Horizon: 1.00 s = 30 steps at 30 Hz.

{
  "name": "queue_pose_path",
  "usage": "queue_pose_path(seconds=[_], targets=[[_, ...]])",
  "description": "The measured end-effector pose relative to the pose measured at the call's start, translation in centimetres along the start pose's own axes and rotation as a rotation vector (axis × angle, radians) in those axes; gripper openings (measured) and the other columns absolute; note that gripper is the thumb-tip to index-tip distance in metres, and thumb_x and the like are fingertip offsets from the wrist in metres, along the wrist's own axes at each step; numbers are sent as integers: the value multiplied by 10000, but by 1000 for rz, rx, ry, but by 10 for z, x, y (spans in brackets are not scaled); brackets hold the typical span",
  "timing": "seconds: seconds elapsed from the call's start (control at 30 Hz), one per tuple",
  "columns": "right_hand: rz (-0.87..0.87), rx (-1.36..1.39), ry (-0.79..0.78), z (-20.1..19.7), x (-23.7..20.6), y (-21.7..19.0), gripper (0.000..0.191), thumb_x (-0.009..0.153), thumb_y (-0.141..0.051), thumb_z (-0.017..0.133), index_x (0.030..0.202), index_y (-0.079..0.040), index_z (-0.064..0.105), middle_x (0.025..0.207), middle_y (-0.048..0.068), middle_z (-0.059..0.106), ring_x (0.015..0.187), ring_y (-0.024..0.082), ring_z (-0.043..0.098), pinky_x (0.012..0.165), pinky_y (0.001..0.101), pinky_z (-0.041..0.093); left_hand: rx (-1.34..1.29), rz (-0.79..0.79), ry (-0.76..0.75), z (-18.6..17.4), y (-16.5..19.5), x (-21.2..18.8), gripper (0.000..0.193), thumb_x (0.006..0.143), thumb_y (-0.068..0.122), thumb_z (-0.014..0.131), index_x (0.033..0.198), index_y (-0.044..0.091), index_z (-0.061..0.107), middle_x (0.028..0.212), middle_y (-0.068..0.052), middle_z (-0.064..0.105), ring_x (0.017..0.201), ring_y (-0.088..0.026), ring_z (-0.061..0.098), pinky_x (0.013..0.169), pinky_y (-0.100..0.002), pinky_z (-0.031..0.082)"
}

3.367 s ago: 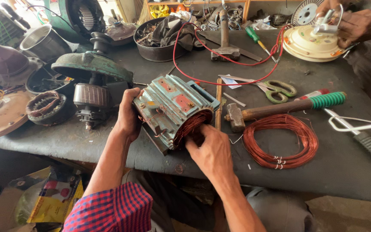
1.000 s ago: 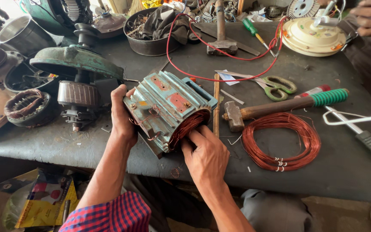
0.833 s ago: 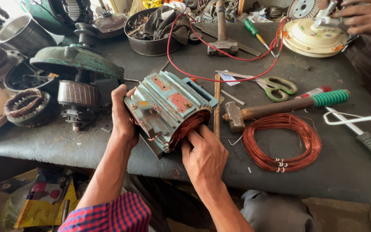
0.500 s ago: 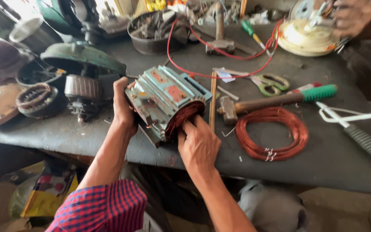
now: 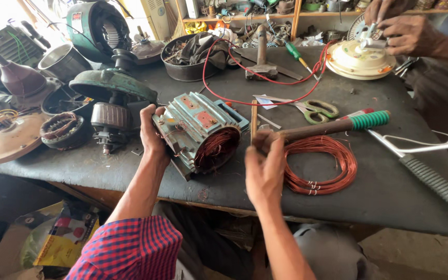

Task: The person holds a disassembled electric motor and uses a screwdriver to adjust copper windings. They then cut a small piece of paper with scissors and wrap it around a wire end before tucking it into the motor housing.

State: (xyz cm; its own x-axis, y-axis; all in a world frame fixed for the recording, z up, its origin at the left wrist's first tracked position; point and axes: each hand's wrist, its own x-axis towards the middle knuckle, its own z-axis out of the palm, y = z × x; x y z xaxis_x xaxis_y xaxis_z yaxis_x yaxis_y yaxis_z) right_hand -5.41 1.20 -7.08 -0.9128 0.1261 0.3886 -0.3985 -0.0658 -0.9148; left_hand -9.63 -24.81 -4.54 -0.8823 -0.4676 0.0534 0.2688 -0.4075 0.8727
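At the near edge of the worktop [image 5: 390, 192] we see our own two hands. Our left hand [image 5: 152, 129] is closed around the left end of the motor housing [image 5: 198, 132], fingers wrapped over its rim. Our right hand [image 5: 265, 166] hovers just right of the housing, fingers loosely curled and gripping nothing; its fingertips lie near the head of the hammer [image 5: 327, 128], and we cannot tell whether they touch it.

The motor housing is a blue-green ribbed body lying on its side near the front edge, left of centre, its open end turned toward us and showing the copper windings [image 5: 216, 148] inside.

Just right of our right hand, a coil of copper wire [image 5: 320, 166] lies flat on the worktop. The hammer rests above the coil, its green-gripped handle pointing toward the right edge. Behind it lie scissors [image 5: 318, 110] with green handles.

Left of the housing stand a rotor [image 5: 110, 122] and a small wound stator [image 5: 66, 129]; a brown round cover [image 5: 9, 137] sits at the left edge.

Toward the far edge, a red wire [image 5: 265, 80] loops across the worktop, beside a dark bowl [image 5: 185, 57] of parts. At the far right corner, another person's hand [image 5: 408, 33] works on a cream round fan body [image 5: 359, 59].
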Motion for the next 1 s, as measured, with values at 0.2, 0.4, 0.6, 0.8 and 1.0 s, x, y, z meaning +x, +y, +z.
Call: queue_pose_path(seconds=[0.2,0.4,0.6,0.8,1.0], targets=[[335,657,-143,8,19,24,645,966,-275,584,1538,-28,416,1559,194,482,1449,325,449,1214,431,293,60,284,-19,-6,-12,4,422,978,358,524,1098,-19,671,1055,-116,678,942,-214,652,861,-377,566],[320,823,-251,8,11,20,857,934,-502,557,1614,-40,314,1652,241,339,1541,375,324,1254,476,197,-71,360,-56,-24,-21,24,269,988,214,472,1030,-3,624,1071,-168,710,960,-247,684,874,-383,603],[71,702,-433,14,14,-8,897,974,-537,532,1638,-11,235,1719,238,249,1593,354,266,1290,469,165,-148,523,-104,-45,-17,44,170,1017,170,509,1052,11,562,1050,-178,674,945,-276,660,860,-421,603],[-68,630,-543,16,14,-36,1008,978,-638,537,1663,20,199,1696,274,329,1597,366,318,1321,466,179,-84,383,-159,-55,-9,35,268,990,233,490,1073,-6,579,1066,-185,673,961,-283,659,879,-415,592],[-83,603,-559,14,12,-44,1027,972,-664,534,1656,26,202,1703,253,322,1617,336,297,1335,441,165,-72,281,-196,-53,-7,25,368,962,297,470,1094,-23,597,1081,-193,672,977,-290,659,898,-409,580]])
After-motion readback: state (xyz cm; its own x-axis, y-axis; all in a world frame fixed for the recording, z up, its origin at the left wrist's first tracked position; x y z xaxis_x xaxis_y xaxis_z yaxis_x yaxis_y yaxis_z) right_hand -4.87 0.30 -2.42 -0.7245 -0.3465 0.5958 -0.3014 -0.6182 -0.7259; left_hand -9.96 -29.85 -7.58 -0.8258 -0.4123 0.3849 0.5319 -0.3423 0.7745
